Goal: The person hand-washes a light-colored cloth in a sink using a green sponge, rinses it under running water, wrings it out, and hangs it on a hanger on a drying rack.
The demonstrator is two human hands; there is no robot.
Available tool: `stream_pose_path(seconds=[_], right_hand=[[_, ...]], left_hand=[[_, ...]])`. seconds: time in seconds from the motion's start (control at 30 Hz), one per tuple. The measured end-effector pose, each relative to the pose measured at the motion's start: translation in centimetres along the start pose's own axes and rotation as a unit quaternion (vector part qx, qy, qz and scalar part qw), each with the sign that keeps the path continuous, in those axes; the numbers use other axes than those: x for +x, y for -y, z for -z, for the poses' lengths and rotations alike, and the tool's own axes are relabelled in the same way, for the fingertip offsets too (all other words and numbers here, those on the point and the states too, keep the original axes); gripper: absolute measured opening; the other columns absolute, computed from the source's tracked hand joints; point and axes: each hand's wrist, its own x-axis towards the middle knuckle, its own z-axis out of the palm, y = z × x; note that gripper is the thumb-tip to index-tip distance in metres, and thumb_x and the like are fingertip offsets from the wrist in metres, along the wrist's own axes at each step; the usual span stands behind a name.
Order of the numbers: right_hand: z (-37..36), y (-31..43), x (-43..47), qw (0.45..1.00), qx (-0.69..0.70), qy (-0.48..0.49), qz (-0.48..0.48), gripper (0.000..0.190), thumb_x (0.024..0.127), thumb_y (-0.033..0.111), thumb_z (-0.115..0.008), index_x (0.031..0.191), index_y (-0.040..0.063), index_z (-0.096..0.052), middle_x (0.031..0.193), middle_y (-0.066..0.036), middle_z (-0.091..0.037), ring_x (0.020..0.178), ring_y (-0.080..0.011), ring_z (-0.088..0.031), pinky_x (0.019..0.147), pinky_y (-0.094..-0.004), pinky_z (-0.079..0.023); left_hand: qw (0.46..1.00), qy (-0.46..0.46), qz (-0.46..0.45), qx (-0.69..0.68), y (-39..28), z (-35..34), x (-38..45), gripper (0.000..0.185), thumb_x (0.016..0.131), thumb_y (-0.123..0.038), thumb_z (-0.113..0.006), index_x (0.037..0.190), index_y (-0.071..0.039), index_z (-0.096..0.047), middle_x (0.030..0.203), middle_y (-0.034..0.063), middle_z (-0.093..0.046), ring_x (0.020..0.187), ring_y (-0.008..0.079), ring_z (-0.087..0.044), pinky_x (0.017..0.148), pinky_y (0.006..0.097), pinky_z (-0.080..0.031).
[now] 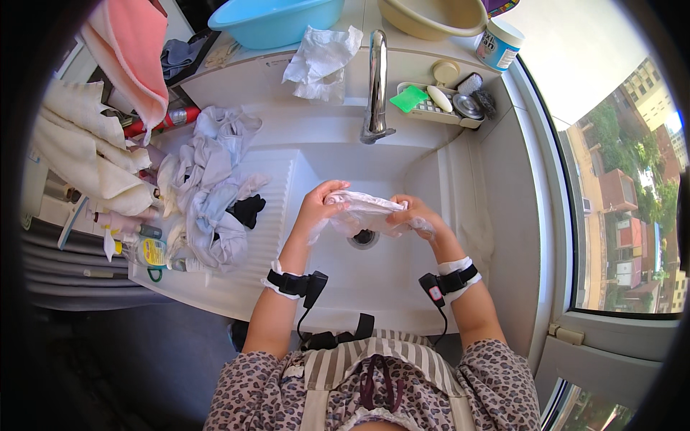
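Observation:
Over the laundry sink [399,280] my two hands stretch a wet, pale pink-white cloth garment [366,203] between them. My left hand [322,207] grips its left end, fingers curled over the edge. Its right end is pinched in my right hand [418,215], with what looks like suds on the skin near that wrist. Below the cloth the round drain [363,238] is partly visible. A chrome faucet [376,86] rises behind the hands. On the ribbed washboard side [275,188] lies a pile of pale crumpled clothes [210,178] with a black cloth piece [248,211] at its edge.
Spray and detergent bottles [153,253] stand at left, below hanging towels [91,156]. A soap rack [431,110] holds a green sponge [408,98], a soap bar and scrubbers. Behind are a blue basin [275,24], a beige basin [431,21] and a white-lidded tub [498,46]. A window is at right.

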Motion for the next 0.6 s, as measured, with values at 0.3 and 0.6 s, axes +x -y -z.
stream_pose_path(seconds=[0.3, 0.6], right_hand=[[0.0, -0.1, 2.0, 0.983, 0.164, -0.034, 0.081, 0.015, 0.08, 0.006, -0.059, 0.094, 0.006, -0.054, 0.09, -0.002, -0.058, 0.081, -0.0115, -0.053, 0.071, -0.0262, -0.044], [-3.1, -2.1, 6.3, 0.917, 0.295, -0.255, 0.082, 0.019, 0.087, 0.006, -0.054, 0.106, 0.004, -0.051, 0.09, -0.005, -0.057, 0.081, -0.0141, -0.056, 0.075, -0.0291, -0.05]], left_hand=[[0.989, 0.038, 0.106, -0.101, 3.6, 2.5, 0.5, 0.023, 0.081, -0.009, -0.062, 0.1, 0.001, -0.054, 0.104, 0.0097, -0.059, 0.094, 0.0185, -0.057, 0.085, 0.0312, -0.046], [0.922, -0.122, 0.086, -0.356, 6.3, -2.2, 1.6, 0.024, 0.09, -0.006, -0.053, 0.111, 0.003, -0.047, 0.108, 0.0126, -0.055, 0.101, 0.0212, -0.056, 0.09, 0.0338, -0.047]])
